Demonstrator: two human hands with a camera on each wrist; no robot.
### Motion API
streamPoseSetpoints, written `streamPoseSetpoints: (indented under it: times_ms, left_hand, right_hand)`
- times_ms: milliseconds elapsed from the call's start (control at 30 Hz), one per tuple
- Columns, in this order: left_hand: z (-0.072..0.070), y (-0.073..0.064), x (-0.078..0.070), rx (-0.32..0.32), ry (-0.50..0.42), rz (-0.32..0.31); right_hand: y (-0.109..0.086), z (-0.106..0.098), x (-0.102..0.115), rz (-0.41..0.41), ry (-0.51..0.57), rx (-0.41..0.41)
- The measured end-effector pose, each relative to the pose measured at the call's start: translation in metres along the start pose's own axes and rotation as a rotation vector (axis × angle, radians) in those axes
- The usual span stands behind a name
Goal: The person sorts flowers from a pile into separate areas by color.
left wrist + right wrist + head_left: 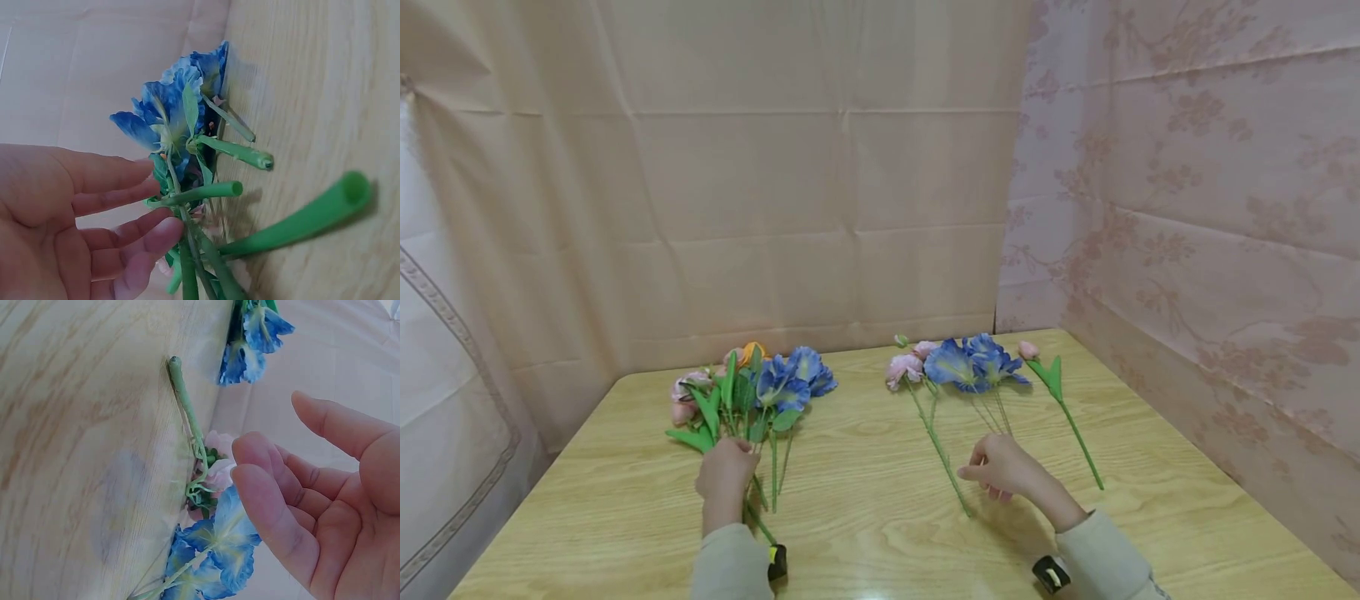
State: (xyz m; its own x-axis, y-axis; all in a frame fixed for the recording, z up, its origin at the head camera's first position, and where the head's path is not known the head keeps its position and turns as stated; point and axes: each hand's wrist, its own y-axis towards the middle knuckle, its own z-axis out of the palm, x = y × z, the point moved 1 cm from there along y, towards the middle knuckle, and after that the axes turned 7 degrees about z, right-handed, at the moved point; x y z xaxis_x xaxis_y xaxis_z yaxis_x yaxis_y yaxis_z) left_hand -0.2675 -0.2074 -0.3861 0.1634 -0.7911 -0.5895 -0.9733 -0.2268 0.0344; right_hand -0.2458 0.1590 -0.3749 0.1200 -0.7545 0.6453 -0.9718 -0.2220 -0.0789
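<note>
My left hand (727, 479) is over the stems of a mixed bunch of artificial flowers on the left of the table. In the left wrist view its loosely bent fingers (134, 240) are right at the green stems (206, 192). The bunch has blue flowers (793, 379), pink blooms (683, 410), an orange flower (752, 352) and green leaves. To the right, my right hand (1006, 467) hovers with nothing in its loosely curled fingers. It is nearest to a pink branched flower stem (942, 454) and the thin stems of more blue flowers (973, 362).
A single pink tulip (1071, 421) with green leaves lies at the right. The wood-grain table (865, 500) meets a beige curtain (820, 208) behind and a flower-patterned cloth (1210, 208) on the right. Black wrist devices (1051, 575) are by both sleeves.
</note>
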Motion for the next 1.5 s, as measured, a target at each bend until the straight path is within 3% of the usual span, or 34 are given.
streamPoseSetpoints:
  times_ms: [167, 533, 800, 1200, 1500]
  left_hand:
    - [0.004, 0.000, 0.005, -0.011, 0.023, 0.017]
    - [0.009, 0.003, 0.012, 0.001, 0.009, -0.030]
    - [0.005, 0.001, 0.008, 0.008, -0.001, -0.035]
    - [-0.002, -0.002, 0.008, -0.065, -0.075, 0.010]
    - [-0.015, -0.006, -0.001, -0.077, -0.074, 0.030]
  right_hand:
    - [0.000, 0.000, 0.000, 0.001, 0.003, 0.017]
    - [-0.001, 0.000, -0.001, 0.000, 0.010, 0.031]
    - [-0.001, 0.002, -0.002, 0.012, 0.000, 0.029]
    - [0.000, 0.004, -0.001, 0.004, 0.000, 0.033]
    - [0.000, 0.005, -0.002, -0.024, -0.001, 0.043]
